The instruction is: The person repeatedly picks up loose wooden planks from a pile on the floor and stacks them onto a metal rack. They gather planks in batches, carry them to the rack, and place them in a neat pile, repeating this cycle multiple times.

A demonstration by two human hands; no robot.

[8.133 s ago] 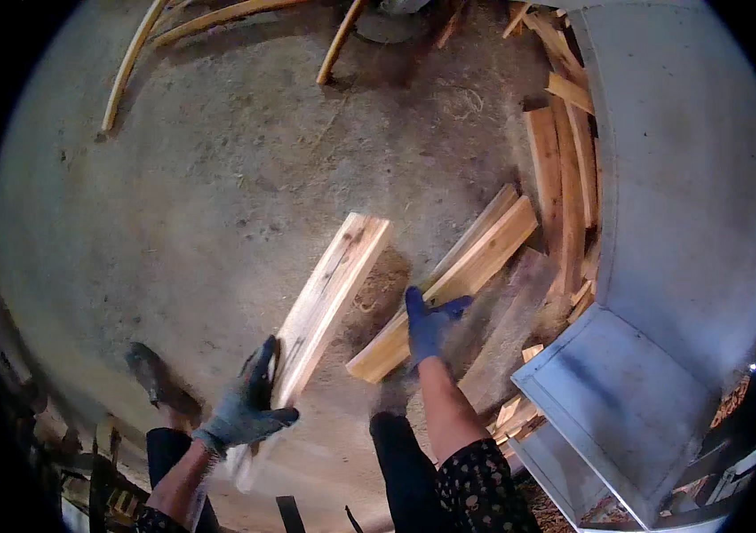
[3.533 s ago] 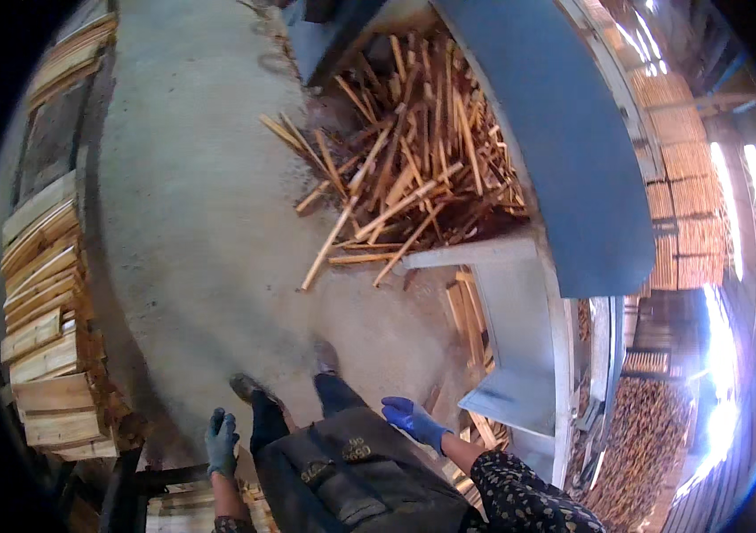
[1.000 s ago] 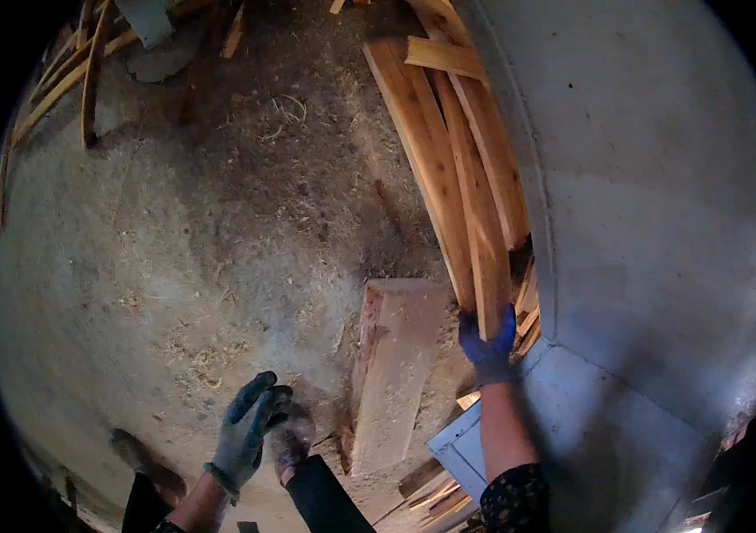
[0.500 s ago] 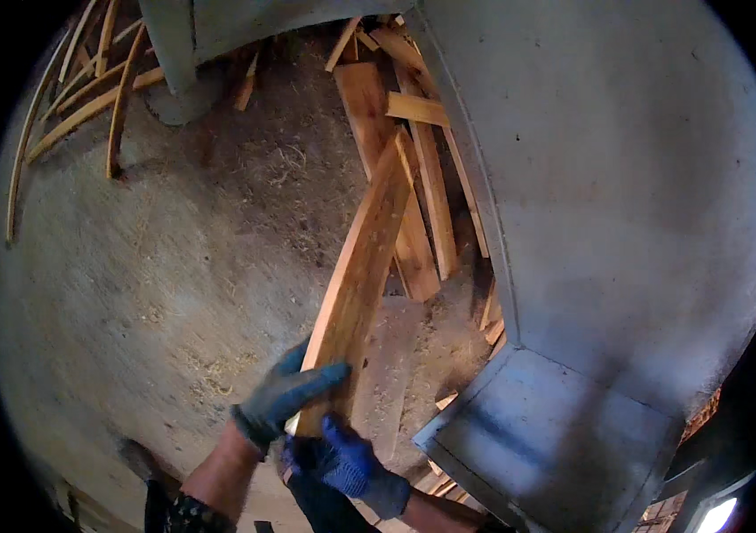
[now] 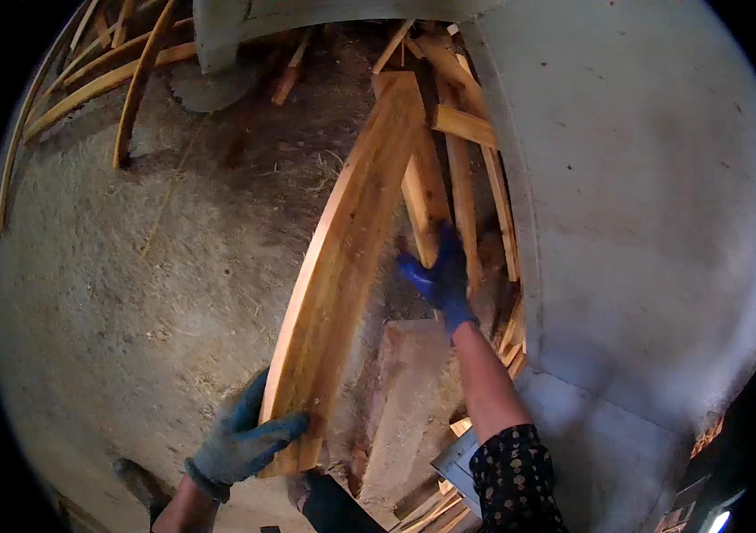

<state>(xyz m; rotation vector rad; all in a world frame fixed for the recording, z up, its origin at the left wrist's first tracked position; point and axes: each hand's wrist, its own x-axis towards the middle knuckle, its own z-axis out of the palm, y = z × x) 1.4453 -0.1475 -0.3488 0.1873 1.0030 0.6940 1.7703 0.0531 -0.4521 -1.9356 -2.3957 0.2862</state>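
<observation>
My left hand (image 5: pixel 240 437), in a grey-green glove, grips the near end of a long light wooden plank (image 5: pixel 342 258). The plank runs up and away from me over the sawdust floor, its far end above the pile. My right hand (image 5: pixel 436 277), in a blue glove, reaches out with fingers spread toward the planks (image 5: pixel 458 186) leaning along the grey wall; it holds nothing and is just right of the long plank.
A grey curved wall (image 5: pixel 644 195) fills the right side. A flat weathered board (image 5: pixel 405 400) lies on the sawdust floor (image 5: pixel 129 284) under my right arm. Thin bent strips (image 5: pixel 85 80) lie at the far left. My shoe (image 5: pixel 134 480) shows at the bottom.
My right hand has let go of the plank's near end and reached forward to the pile. My left hand alone keeps the plank, which has lifted and swung a bit left.
</observation>
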